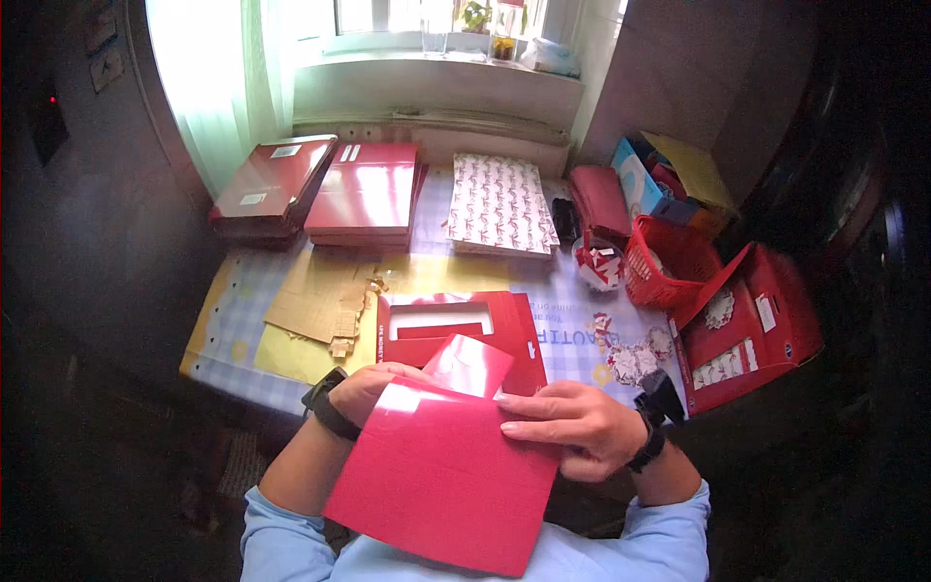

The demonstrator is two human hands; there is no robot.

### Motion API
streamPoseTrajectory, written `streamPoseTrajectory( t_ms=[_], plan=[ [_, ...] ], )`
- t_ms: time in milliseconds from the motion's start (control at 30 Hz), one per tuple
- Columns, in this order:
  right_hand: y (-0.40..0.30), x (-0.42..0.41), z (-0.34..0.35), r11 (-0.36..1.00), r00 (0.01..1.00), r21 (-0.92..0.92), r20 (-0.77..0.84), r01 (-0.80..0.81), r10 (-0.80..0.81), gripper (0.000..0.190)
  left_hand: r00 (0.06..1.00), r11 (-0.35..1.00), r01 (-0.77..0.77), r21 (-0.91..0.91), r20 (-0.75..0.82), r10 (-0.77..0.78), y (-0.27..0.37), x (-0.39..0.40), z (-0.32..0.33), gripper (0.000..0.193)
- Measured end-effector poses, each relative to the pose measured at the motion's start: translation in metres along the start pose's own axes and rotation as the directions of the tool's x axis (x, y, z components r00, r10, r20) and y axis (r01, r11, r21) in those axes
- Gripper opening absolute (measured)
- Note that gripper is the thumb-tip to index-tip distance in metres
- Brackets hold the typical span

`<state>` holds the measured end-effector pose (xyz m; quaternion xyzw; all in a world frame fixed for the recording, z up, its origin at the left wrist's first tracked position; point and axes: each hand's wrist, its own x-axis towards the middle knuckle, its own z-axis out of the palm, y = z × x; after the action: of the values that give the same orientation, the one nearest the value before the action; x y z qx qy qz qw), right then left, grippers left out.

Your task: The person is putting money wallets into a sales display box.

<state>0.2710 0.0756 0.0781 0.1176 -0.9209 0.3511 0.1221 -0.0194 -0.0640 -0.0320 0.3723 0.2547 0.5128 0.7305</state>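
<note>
A glossy red card sheet (451,473) is held up in front of my chest, tilted towards me. My left hand (364,393) grips its upper left edge, fingers partly hidden behind it. At the upper right edge, my right hand (574,425) has its fingers against the card's face, with the thumb out of sight. A shiny red flap or smaller card (476,364) sticks up beyond the top edge; whether it is joined to the sheet cannot be told. Just past it lies a red printed card sleeve (440,305) with a rectangular cut-out window.
Stacks of red card (364,189) and a stack of patterned white card (498,200) stand at the back. Brown cardboard pieces (316,298) lie left. On the right are a red plastic basket (665,269), a tub of scraps (600,265), decorative cut-outs (633,360) and an upright red folder (771,327).
</note>
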Motion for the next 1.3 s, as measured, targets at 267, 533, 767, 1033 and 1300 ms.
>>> streamPoseTrajectory(
  t_ms=[267,533,767,1033,1300],
  plan=[
    [-0.001,-0.008,0.023,0.792,0.981,-0.609,-0.126,0.04,-0.147,0.037,0.993,0.816,0.111,-0.567,0.097,-0.068,-0.014,0.005,-0.005,0.045],
    [0.016,-0.01,0.039,0.659,0.692,0.737,-0.399,-0.147,0.601,0.031,0.96,0.948,-0.264,-0.178,0.043,0.276,0.003,0.005,0.03,0.06],
    [0.021,-0.012,0.042,0.446,0.731,0.891,-0.252,-0.08,0.634,0.037,0.962,0.979,-0.069,0.191,-0.246,0.116,0.008,0.007,0.054,0.02],
    [0.024,-0.024,0.042,0.648,0.814,0.746,-0.277,-0.152,0.51,0.034,0.984,0.99,0.077,0.119,-0.172,-0.056,0.009,0.004,0.055,0.026],
    [0.028,-0.022,0.035,0.54,0.815,0.833,-0.228,-0.121,0.533,0.028,0.97,0.969,0.152,0.195,-0.216,-0.109,0.014,0.004,0.052,0.039]
  ],
)
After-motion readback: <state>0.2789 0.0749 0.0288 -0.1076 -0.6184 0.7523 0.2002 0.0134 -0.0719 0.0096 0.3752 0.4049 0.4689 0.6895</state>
